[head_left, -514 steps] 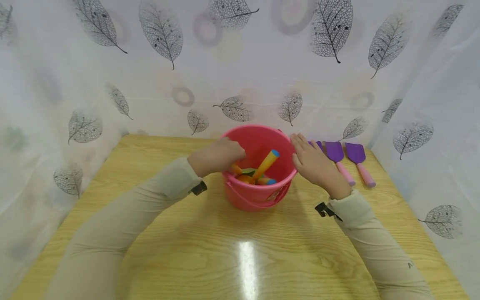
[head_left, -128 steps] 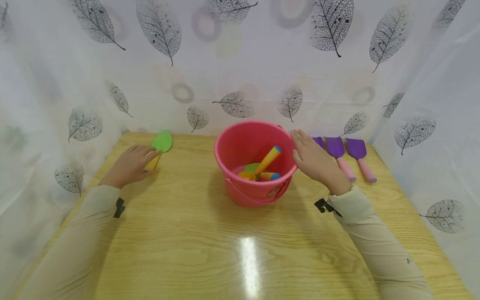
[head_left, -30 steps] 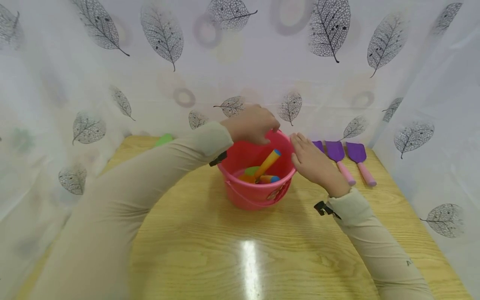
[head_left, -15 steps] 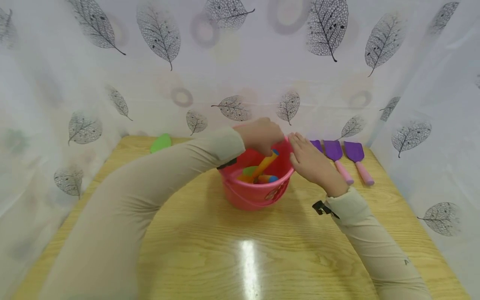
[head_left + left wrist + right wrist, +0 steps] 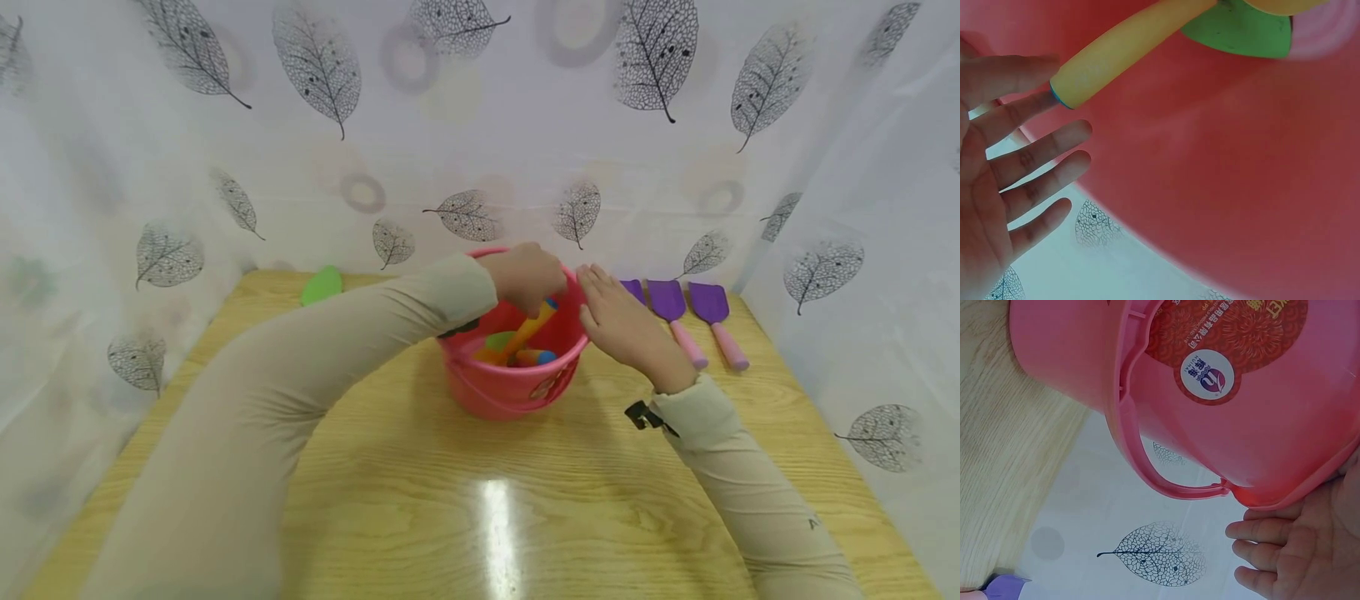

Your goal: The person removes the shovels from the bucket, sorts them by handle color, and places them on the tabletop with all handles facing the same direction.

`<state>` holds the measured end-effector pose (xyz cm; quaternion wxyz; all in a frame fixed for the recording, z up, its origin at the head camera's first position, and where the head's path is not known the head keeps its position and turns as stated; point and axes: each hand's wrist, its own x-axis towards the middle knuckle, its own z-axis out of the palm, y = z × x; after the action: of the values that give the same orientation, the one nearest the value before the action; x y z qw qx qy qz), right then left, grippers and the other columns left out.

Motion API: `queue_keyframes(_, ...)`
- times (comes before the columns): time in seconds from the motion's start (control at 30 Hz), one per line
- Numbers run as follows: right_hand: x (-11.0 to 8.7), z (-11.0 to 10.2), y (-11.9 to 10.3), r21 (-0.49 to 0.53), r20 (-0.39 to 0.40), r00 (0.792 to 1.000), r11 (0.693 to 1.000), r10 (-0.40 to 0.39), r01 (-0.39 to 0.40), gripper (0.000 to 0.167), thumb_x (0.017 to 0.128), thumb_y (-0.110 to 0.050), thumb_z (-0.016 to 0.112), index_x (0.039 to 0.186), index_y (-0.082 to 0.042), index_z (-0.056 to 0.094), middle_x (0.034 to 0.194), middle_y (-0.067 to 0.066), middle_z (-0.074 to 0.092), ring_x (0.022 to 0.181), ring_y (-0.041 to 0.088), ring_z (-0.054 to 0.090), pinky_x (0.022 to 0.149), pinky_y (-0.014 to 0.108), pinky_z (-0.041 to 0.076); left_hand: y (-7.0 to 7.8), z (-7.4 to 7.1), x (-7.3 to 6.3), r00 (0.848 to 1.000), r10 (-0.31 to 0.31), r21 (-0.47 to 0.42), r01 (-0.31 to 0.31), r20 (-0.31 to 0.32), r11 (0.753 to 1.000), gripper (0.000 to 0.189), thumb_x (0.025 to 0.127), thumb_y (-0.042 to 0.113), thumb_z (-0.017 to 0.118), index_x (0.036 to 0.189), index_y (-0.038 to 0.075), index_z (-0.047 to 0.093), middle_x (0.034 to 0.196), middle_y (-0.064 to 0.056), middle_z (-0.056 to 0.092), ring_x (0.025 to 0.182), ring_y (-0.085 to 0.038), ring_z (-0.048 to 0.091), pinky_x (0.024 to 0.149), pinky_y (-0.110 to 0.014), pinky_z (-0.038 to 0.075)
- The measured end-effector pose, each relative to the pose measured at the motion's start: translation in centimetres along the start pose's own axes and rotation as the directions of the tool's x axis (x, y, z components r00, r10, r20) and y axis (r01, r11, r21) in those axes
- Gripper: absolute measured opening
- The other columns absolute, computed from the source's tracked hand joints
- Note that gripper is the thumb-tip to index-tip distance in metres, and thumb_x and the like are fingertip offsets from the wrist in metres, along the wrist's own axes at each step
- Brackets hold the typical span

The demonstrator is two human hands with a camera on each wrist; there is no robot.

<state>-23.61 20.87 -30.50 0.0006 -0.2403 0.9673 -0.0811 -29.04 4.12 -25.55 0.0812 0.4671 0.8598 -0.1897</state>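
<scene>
A pink bucket (image 5: 495,392) stands mid-table with toy shovels inside. One has a yellow handle (image 5: 1129,53) with a blue end, leaning up toward the rim, and a green blade (image 5: 1241,31) lies below it. My left hand (image 5: 528,275) reaches into the bucket, thumb and index finger at the handle's blue end. Its other fingers (image 5: 1041,150) are spread and straight. My right hand (image 5: 618,321) rests with straight fingers against the bucket's right rim. Another green-bladed toy shovel (image 5: 321,286) lies at the table's back left, its handle hidden behind my left sleeve.
To the right of the bucket lie three purple shovels (image 5: 667,300) with pink handles, one partly hidden by my right hand. A leaf-patterned curtain (image 5: 480,125) borders the wooden table (image 5: 405,500). The bucket's carrying handle (image 5: 1125,394) hangs down its side.
A green-bladed toy shovel, not on the table at first, now lies back left. My left hand has come from beside it, over the bucket, down to the yellow handle. The right hand stays put.
</scene>
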Motion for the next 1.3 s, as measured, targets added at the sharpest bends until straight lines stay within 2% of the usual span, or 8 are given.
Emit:
queue_keyframes(0.17, -0.1, -0.1, -0.1, -0.001, 0.002, 1.0, 1.0, -0.001, 0.001, 0.056, 0.097, -0.016, 0.03, 0.145, 0.01, 0.017, 0.153, 0.027, 0.018, 0.144, 0.04, 0.012, 0.119, 0.05, 0.011, 0.0, 0.1, 0.0, 1.0, 0.008, 0.001, -0.008, 0.029, 1.0, 0.039, 0.08, 0.024, 0.063, 0.119, 0.021, 0.064, 0.105, 0.002, 0.068, 0.094, -0.019, 0.058, 0.099, -0.038, 0.045)
queue_keyframes(0.27, -0.1, -0.1, -0.2, -0.002, 0.001, 1.0, 1.0, -0.001, 0.001, 0.056, 0.097, -0.016, 0.03, 0.145, 0.01, 0.017, 0.153, 0.027, 0.019, 0.144, 0.04, 0.012, 0.119, 0.05, 0.012, 0.0, 0.2, 0.1, 0.999, 0.002, -0.008, -0.002, 0.047, 1.0, 0.044, 0.079, 0.022, 0.063, 0.123, 0.023, 0.061, 0.108, 0.003, 0.068, 0.097, -0.019, 0.059, 0.101, -0.038, 0.044)
queue_keyframes(0.37, -0.1, -0.1, -0.2, 0.0, -0.002, 1.0, 1.0, -0.001, 0.001, 0.057, 0.097, -0.017, 0.03, 0.145, 0.01, 0.017, 0.153, 0.027, 0.019, 0.144, 0.04, 0.012, 0.118, 0.051, 0.012, 0.0, 0.3, 0.2, 0.998, -0.003, 0.0, 0.003, 0.063, 1.0, 0.047, 0.08, 0.023, 0.063, 0.127, 0.023, 0.058, 0.114, 0.004, 0.067, 0.102, -0.018, 0.059, 0.104, -0.04, 0.043)
queue_keyframes(0.57, -0.1, -0.1, -0.2, -0.001, 0.006, 1.0, 1.0, -0.002, 0.002, 0.057, 0.097, -0.017, 0.03, 0.145, 0.011, 0.017, 0.153, 0.027, 0.017, 0.144, 0.04, 0.011, 0.118, 0.051, 0.012, 0.1, 0.2, 0.0, 0.998, 0.002, -0.002, -0.002, 0.065, 1.0, 0.048, 0.082, 0.028, 0.064, 0.129, 0.021, 0.054, 0.121, 0.004, 0.064, 0.106, -0.017, 0.06, 0.101, -0.039, 0.046)
queue_keyframes(0.73, -0.1, 0.0, -0.2, -0.006, 0.008, 1.0, 1.0, -0.003, 0.003, 0.057, 0.097, -0.017, 0.031, 0.145, 0.011, 0.016, 0.153, 0.027, 0.017, 0.144, 0.04, 0.011, 0.118, 0.051, 0.012, 0.0, -0.1, -1.0, 0.999, 0.003, -0.061, -0.001, 0.032, 0.998, 0.052, 0.084, 0.026, 0.062, 0.134, 0.019, 0.051, 0.12, 0.002, 0.064, 0.106, -0.018, 0.06, 0.1, -0.036, 0.047)
queue_keyframes(0.93, -0.1, 0.1, 0.0, 0.008, 0.029, 1.0, 1.0, 0.012, -0.012, 0.058, 0.098, -0.018, 0.029, 0.146, 0.009, 0.013, 0.155, 0.026, 0.014, 0.145, 0.039, 0.008, 0.119, 0.051, 0.01, -0.4, 0.2, -2.1, 1.0, 0.009, -0.073, -0.009, -0.01, 0.997, 0.043, 0.086, 0.028, 0.061, 0.127, 0.016, 0.054, 0.107, 0.001, 0.066, 0.095, -0.017, 0.061, 0.089, -0.031, 0.052)
queue_keyframes(1.2, -0.1, 0.1, -0.1, 0.004, 0.031, 0.999, 1.0, 0.019, -0.019, 0.058, 0.098, -0.019, 0.029, 0.146, 0.009, 0.013, 0.155, 0.026, 0.014, 0.145, 0.04, 0.008, 0.119, 0.051, 0.01, -0.7, 0.7, -4.0, 0.999, -0.034, -0.159, 0.031, -0.019, 0.987, 0.038, 0.086, 0.024, 0.064, 0.122, 0.016, 0.057, 0.095, 0.001, 0.065, 0.085, -0.015, 0.059, 0.08, -0.024, 0.052)
queue_keyframes(1.3, 0.0, 0.1, -0.1, 0.0, 0.025, 1.0, 1.0, 0.012, -0.012, 0.058, 0.098, -0.019, 0.028, 0.146, 0.009, 0.013, 0.154, 0.026, 0.014, 0.145, 0.04, 0.009, 0.119, 0.051, 0.011, -0.5, 0.7, -5.0, 0.999, -0.047, -0.213, 0.043, -0.017, 0.976, 0.029, 0.086, 0.019, 0.063, 0.114, 0.016, 0.06, 0.089, 0.002, 0.063, 0.081, -0.015, 0.057, 0.076, -0.023, 0.051)
